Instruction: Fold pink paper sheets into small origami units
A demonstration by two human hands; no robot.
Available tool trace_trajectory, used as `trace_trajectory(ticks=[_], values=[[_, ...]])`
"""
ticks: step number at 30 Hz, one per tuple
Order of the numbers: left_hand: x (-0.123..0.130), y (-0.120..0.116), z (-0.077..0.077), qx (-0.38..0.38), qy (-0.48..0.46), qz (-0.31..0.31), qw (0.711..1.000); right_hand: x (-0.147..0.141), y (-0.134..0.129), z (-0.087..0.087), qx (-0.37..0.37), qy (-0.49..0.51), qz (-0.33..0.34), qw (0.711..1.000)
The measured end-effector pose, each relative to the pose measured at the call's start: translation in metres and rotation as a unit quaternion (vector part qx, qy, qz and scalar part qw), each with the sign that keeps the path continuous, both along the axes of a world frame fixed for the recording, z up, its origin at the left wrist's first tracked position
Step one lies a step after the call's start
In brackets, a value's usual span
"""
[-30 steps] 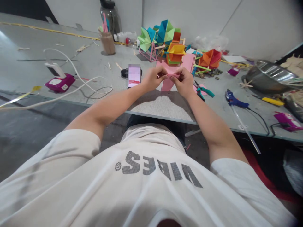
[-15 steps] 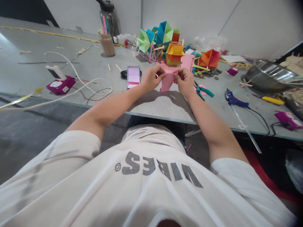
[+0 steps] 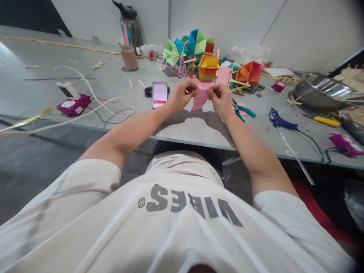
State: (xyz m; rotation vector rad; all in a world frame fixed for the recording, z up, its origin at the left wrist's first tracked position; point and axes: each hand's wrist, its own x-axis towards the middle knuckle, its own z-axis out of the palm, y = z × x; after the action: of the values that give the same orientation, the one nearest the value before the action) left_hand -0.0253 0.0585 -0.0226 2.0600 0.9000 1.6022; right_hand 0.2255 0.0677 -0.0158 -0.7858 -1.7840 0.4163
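Observation:
Between my two hands, a piece of pink paper (image 3: 200, 99) is held up over the table (image 3: 190, 127), its lower part hanging down. My left hand (image 3: 184, 94) pinches its left side between thumb and fingers. The right side is pinched by my right hand (image 3: 221, 96). More pink paper (image 3: 224, 76) lies just behind my hands. Beyond it stand folded paper shapes in yellow and orange (image 3: 209, 67), and in blue and green (image 3: 196, 42). Teal-handled pliers (image 3: 247, 111) lie to the right of my right hand.
A phone (image 3: 160, 94) is left of my hands, near a purple power block (image 3: 74, 105) with white cables. A blue glue gun (image 3: 283, 120), a yellow-handled tool (image 3: 327, 121) and a metal bowl (image 3: 318, 93) are at the right. A jar (image 3: 129, 57) stands at the back left.
The view has shifted slightly. The pink paper's hanging part looks a little shorter and tilted differently, with both hands still pinching it.

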Motion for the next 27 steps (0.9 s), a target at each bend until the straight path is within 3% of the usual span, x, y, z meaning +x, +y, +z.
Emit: trace_trajectory(ticks=[15,27], values=[[0.000,0.003,-0.002,0.008,-0.024,-0.008,1.000,-0.004,-0.009,0.007,-0.012,0.012,-0.011,1.000],[-0.004,-0.002,0.004,0.041,0.012,0.021,0.999,0.011,-0.004,0.004,0.059,-0.044,0.013,0.997]])
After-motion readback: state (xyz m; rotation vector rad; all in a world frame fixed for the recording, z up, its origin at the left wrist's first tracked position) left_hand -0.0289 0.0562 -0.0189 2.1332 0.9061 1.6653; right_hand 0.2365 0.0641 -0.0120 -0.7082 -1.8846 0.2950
